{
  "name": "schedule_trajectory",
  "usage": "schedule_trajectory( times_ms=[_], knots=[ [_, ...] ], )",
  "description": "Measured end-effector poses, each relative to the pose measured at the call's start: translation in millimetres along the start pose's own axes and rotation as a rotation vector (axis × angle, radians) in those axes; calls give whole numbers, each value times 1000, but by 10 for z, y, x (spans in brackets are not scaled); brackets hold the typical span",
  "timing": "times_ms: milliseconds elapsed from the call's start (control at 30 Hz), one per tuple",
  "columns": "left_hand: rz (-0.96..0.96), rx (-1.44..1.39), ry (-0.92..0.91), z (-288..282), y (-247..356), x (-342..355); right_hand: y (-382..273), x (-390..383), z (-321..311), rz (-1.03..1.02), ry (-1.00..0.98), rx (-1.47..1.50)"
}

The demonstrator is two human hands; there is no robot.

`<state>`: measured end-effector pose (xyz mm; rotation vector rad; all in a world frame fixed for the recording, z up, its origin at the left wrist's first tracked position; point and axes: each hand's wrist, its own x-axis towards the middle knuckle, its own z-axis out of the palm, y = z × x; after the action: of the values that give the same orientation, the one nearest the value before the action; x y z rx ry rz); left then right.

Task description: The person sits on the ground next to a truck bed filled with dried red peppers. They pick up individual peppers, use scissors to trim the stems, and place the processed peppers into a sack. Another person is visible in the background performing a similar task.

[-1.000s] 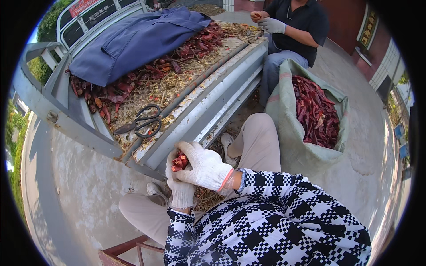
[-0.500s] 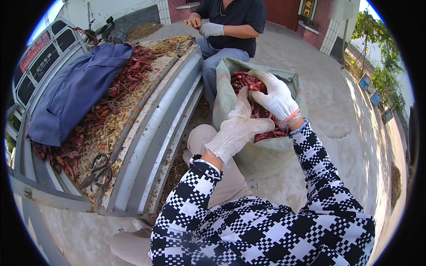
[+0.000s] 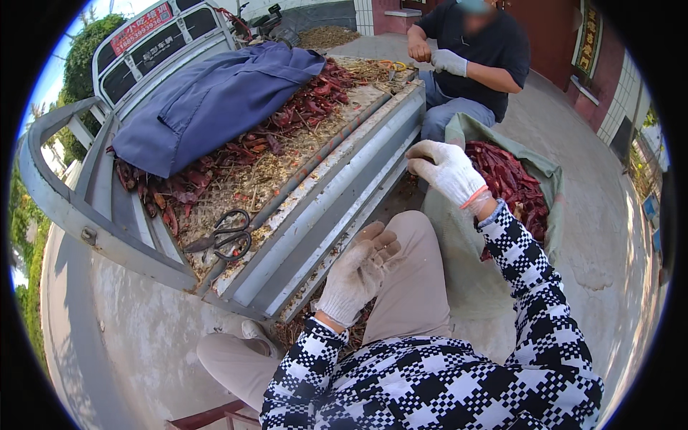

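Observation:
My left hand (image 3: 358,272), in a white knitted glove with soiled fingertips, is above my lap with its palm turned up. Its fingers are loosely bent and apart, and nothing shows in it. At the near left side of a pale green woven sack (image 3: 459,222), my right hand (image 3: 446,172) hangs in the air, gloved too, with an orange band at the wrist. Thumb and fingers curve toward each other with a gap between, and I see nothing held. Dried red chili peppers (image 3: 505,175) fill the sack behind that hand.
A truck bed (image 3: 337,179) on the left carries black-handled scissors (image 3: 233,235), more dried chilies (image 3: 304,107), plant scraps and a blue cloth (image 3: 222,100). Across from me sits a person (image 3: 469,64) with a white glove on one hand. Stems litter the ground below the bed.
Both hands have left the chilies at the sack's mouth. My left hand has drawn back toward my lap and turned palm up; the right has lifted leftward. The view has swung left.

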<state>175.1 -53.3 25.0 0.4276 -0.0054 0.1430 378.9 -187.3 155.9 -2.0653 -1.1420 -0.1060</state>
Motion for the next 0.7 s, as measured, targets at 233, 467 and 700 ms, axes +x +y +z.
schedule_trajectory(
  times_ms=[233, 467, 700],
  knots=[
    [151, 356, 373, -364, 317, -860, -749, 1517, 1724, -192, -149, -316],
    [238, 566, 551, -517, 410, -1232, -619, 2112, 2383, -9, -247, -552],
    [356, 1125, 606, -656, 382, -1255, -897, 1382, 1679, -229, -299, -234]
  ],
)
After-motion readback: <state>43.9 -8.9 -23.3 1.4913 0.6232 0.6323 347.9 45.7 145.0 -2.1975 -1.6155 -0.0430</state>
